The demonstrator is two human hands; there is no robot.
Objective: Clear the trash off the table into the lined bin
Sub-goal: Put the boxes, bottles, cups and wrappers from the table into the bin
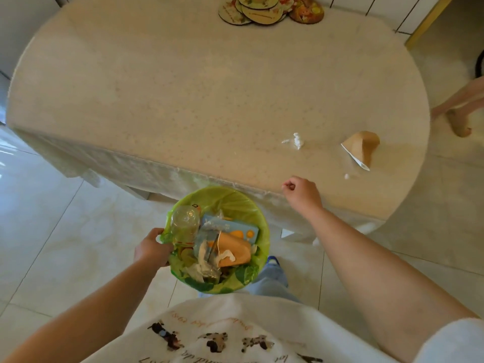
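Note:
A bin with a green liner (235,197) hangs just below the near edge of the table (183,87), and my left hand (152,248) grips its left rim. Inside it lie a clear plastic bottle (184,222), an orange cup (234,247), a blue box and wrappers. My right hand (302,192) hovers over the table's near edge with its fingers curled in; nothing shows in it. On the table to the right lie a crumpled white tissue (296,140), a flattened brown paper cup (361,148) and a tiny white scrap (347,176).
A stack of round floral coasters (269,7) sits at the far edge of the table. Another person's bare foot (458,124) stands on the tiled floor at the right. A cream cloth covers the table and hangs over its edges.

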